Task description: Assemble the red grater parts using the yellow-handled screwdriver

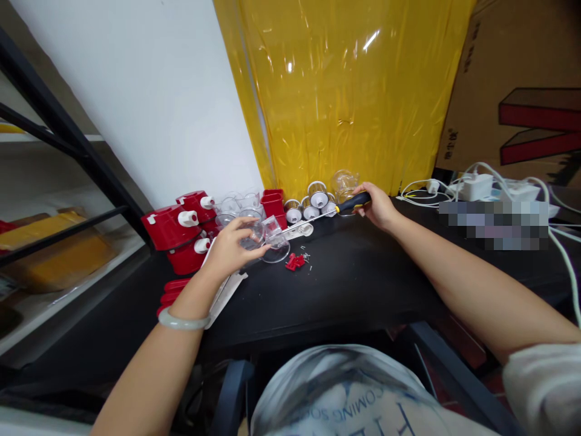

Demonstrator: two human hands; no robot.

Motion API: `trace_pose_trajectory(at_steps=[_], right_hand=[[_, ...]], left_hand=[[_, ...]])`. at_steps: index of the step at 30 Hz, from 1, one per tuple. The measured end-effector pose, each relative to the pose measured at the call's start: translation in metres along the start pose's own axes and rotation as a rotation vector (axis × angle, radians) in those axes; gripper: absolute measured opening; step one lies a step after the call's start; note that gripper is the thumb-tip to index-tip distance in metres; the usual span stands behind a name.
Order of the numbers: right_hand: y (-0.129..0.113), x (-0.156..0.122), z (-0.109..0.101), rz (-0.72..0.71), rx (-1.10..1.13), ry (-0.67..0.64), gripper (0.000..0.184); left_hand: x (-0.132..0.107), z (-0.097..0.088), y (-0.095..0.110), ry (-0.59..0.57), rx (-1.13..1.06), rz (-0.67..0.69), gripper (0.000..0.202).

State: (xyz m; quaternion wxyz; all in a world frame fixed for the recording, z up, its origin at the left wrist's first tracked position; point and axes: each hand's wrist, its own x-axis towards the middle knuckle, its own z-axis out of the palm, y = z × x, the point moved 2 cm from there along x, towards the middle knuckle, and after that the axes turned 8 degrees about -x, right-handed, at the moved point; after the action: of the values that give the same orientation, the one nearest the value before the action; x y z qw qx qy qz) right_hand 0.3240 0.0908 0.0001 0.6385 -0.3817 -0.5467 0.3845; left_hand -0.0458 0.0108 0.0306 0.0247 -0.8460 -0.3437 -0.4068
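My left hand [233,245] is closed around a clear plastic cup-like part [272,229] that has a square fitting on its side. In my right hand [377,206] is a screwdriver [354,203] with a black and yellow handle. Its long shaft points left, and the tip reaches the clear part's square fitting; whether it touches a screw there cannot be made out. Below the shaft, small red plastic pieces [295,261] lie on the black table [345,272] beside several loose screws [307,257].
Red housings with white knobs [170,227] are stacked at the left, with more clear cups [233,203] beside them. White-and-gold cylinders [318,195] and a red bin [273,204] stand at the back. White cables and adapters [476,186] lie at the right.
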Motion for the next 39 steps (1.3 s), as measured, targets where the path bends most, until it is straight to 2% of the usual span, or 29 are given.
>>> trace_pose_trajectory(at_steps=[2, 5, 9, 14, 20, 22, 27, 33, 39], right_hand=[[0.002, 0.001, -0.001, 0.016, -0.068, 0.022, 0.039], [0.002, 0.002, 0.0, 0.012, -0.096, 0.03, 0.036], [-0.002, -0.001, 0.002, 0.022, -0.016, 0.041, 0.026], [-0.005, -0.003, 0.003, -0.008, 0.053, 0.002, 0.024], [0.003, 0.002, -0.002, -0.02, -0.121, 0.032, 0.04], [0.004, 0.003, -0.003, -0.032, -0.147, 0.033, 0.039], [0.002, 0.001, 0.0, -0.011, -0.071, 0.07, 0.033], [-0.003, -0.004, 0.004, 0.055, 0.024, -0.006, 0.034], [-0.006, -0.004, 0.004, 0.007, 0.095, -0.017, 0.038]], left_hand=[[0.0, 0.0, 0.0, -0.002, -0.002, 0.002, 0.026], [0.0, 0.0, 0.0, -0.003, 0.002, 0.003, 0.027], [-0.001, 0.0, -0.001, -0.003, 0.011, 0.006, 0.027], [-0.001, 0.0, -0.001, -0.006, 0.009, 0.007, 0.027], [-0.001, 0.0, -0.001, -0.007, 0.004, -0.007, 0.026], [-0.001, 0.0, -0.001, -0.011, 0.004, -0.009, 0.026], [-0.001, 0.0, -0.001, -0.006, 0.004, -0.007, 0.026], [0.0, 0.0, 0.0, -0.011, 0.011, 0.001, 0.027], [0.0, 0.0, 0.0, -0.009, -0.001, -0.004, 0.026]])
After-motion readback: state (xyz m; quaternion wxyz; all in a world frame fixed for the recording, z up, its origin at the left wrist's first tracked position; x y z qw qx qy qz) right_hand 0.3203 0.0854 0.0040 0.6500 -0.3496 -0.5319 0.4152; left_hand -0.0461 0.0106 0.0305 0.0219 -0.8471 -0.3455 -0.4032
